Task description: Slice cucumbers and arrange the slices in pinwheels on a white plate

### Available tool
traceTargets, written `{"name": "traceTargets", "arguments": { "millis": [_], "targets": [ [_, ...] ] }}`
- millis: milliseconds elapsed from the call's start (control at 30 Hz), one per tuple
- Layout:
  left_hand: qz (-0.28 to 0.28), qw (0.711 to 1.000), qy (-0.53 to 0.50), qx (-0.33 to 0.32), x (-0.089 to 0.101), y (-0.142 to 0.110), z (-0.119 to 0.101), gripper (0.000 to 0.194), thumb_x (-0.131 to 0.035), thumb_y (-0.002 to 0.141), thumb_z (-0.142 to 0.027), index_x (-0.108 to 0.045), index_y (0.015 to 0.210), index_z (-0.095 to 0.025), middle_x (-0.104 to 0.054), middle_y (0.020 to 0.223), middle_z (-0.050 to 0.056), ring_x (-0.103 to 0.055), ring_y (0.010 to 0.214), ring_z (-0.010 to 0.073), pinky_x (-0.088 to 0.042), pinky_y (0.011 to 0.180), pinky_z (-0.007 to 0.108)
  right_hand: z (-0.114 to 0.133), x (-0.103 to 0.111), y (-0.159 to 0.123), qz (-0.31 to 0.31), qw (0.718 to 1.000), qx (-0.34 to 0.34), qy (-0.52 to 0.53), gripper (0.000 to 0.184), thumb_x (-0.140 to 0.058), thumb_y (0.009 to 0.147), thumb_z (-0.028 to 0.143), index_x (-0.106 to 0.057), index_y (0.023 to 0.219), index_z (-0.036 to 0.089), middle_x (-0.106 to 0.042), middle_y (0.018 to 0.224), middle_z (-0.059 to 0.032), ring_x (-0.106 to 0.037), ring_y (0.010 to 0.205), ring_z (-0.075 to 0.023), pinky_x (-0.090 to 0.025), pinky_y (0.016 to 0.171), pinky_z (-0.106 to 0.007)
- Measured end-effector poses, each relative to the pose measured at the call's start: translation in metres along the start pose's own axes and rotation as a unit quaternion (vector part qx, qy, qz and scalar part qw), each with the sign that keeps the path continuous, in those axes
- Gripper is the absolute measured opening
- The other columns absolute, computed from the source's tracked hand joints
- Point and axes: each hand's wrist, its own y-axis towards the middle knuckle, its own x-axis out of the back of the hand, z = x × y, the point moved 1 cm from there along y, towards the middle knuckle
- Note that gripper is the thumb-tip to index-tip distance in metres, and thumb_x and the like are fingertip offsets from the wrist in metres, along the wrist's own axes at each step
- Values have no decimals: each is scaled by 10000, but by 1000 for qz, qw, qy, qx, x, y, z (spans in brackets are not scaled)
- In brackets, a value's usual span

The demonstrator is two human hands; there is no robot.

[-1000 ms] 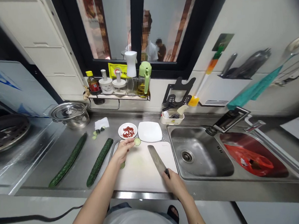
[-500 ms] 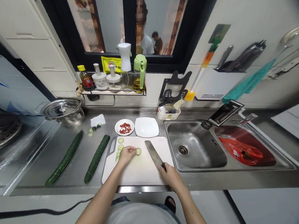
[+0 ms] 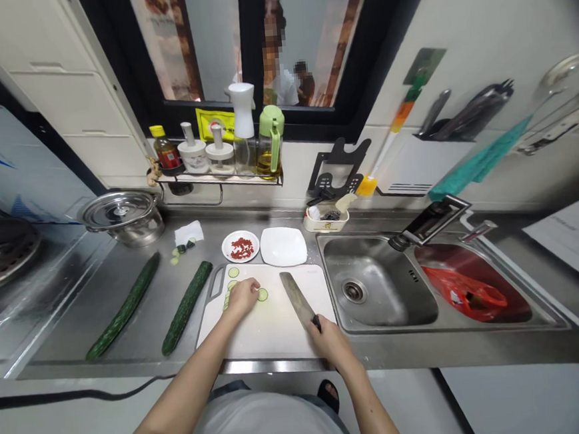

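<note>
A cucumber slice [image 3: 262, 294] is at the curled fingertips of my left hand [image 3: 243, 297], over the white cutting board [image 3: 273, 332]. The fingers are drawn together and seem to pinch its left edge. More slices [image 3: 231, 286] are at the board's upper left, partly hidden by that hand. My right hand [image 3: 330, 339] is closed round the black handle of a kitchen knife [image 3: 298, 298]. Its broad blade points away from me, above the board's right half. Two whole cucumbers [image 3: 124, 310] [image 3: 187, 308] lie left of the board on the steel counter.
Behind the board stand a plate of chopped red pieces [image 3: 240, 248] and a white plate [image 3: 283, 247]. A double sink [image 3: 380, 290] with a black faucet [image 3: 427, 223] borders it on the right. A lidded steel pot [image 3: 124, 218] stands back left, below a bottle rack [image 3: 221, 177].
My left hand has shifted slightly left, and the cucumber slice at its fingertips has moved left with it. The knife and my right hand have stayed almost still.
</note>
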Motion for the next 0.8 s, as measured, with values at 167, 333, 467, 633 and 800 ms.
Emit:
{"name": "traceTargets", "arguments": {
  "millis": [167, 333, 467, 633, 800],
  "targets": [
    [4, 998, 63, -17, 4, -2, -6, 244, -545, 775, -145, -695, 950, -226, -719, 929, 51, -604, 966, 226, -392, 824, 299, 0, 0, 0, 1, 1000, 0, -5, 350, -352, 954, 423, -597, 1018, 182, -697, 999, -105, -638, 897, -187, -341, 645, -243],
    [-4, 996, 93, -12, 3, 3, -3, 194, -593, 772, -203, -690, 938, -229, -703, 1038, 64, -544, 1077, 268, -342, 907, 370, 2, 1, -2, -4, 1000, 15, -17, 363, -344, 955, 434, -594, 1041, 186, -698, 1001, -109, -642, 912, -199, -358, 664, -251],
    [3, 996, 89, -8, 3, 10, 0, 141, -605, 777, -212, -686, 890, -230, -709, 1017, 61, -538, 1068, 268, -326, 891, 382, 7, 5, -12, -18, 998, 35, -52, 372, -340, 960, 448, -585, 1083, 196, -700, 990, -107, -641, 951, -207, -373, 701, -251],
    [12, 996, 89, -1, 5, 18, -1, 89, -636, 753, -208, -675, 832, -223, -720, 942, 56, -544, 1043, 266, -309, 889, 379, 16, 11, -30, 15, 992, 49, -112, 358, -345, 961, 454, -588, 1074, 217, -702, 990, -113, -650, 949, -232, -387, 708, -268],
    [20, 996, 89, 8, 5, 22, 0, 89, -648, 734, -204, -668, 819, -223, -716, 951, 51, -543, 1044, 265, -302, 894, 380, 20, 14, -40, 34, 986, 59, -150, 331, -362, 961, 410, -594, 1078, 206, -701, 1001, -124, -648, 974, -243, -397, 732, -279]
  ]
}}
